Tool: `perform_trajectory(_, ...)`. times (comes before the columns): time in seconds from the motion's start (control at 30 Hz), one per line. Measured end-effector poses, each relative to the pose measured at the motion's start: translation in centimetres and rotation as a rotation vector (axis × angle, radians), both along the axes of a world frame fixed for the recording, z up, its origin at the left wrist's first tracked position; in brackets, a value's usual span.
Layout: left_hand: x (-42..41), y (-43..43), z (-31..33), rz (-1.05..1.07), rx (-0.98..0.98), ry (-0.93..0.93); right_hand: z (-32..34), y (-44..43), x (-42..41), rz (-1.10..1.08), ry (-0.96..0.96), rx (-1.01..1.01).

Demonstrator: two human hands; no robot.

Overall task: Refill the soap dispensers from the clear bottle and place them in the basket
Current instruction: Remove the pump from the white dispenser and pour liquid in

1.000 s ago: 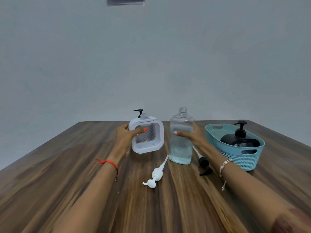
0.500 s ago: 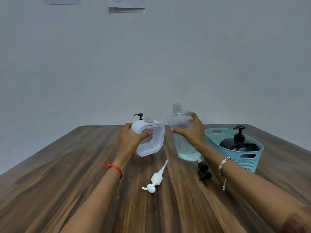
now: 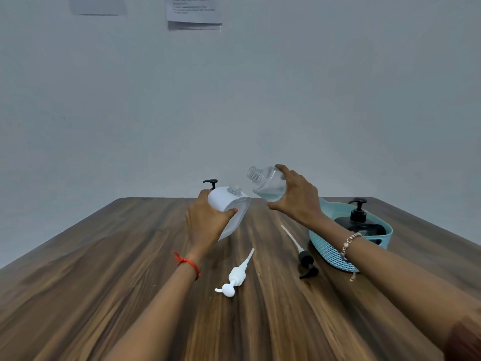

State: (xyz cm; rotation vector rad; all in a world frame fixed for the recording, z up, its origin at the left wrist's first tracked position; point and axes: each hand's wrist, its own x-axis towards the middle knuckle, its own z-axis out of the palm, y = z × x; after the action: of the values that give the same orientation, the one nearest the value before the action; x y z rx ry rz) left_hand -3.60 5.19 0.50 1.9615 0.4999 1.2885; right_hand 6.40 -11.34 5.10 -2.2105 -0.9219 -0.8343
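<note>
My left hand [image 3: 207, 222] grips a white square soap dispenser [image 3: 230, 204], tilted on the table with its open threaded neck up and to the right. In my right hand [image 3: 296, 198] is the clear bottle [image 3: 268, 183], lifted off the table and tipped left. Its open mouth is just above and right of the dispenser's neck, and pale blue liquid sits low in it. A teal basket [image 3: 328, 250] at the right holds a black pump dispenser [image 3: 358, 220].
A white pump head [image 3: 235, 278] with its tube lies on the wooden table [image 3: 104, 269] near the middle. A black pump head [image 3: 305, 261] lies beside the basket. Another black pump top [image 3: 211, 183] shows behind the white dispenser. Papers hang on the wall.
My right hand has lifted the clear bottle from standing upright and tipped it leftward toward the dispenser. My left hand has tilted the white dispenser so its face turns away.
</note>
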Motion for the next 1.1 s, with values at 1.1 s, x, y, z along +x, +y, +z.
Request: perform_trajectory(1.1, -0.6, -0.9, -0.4, 0.014, 0.084, -0.03, 0.5, -0.7, 0.0, -0.147, -0.275, -0.316)
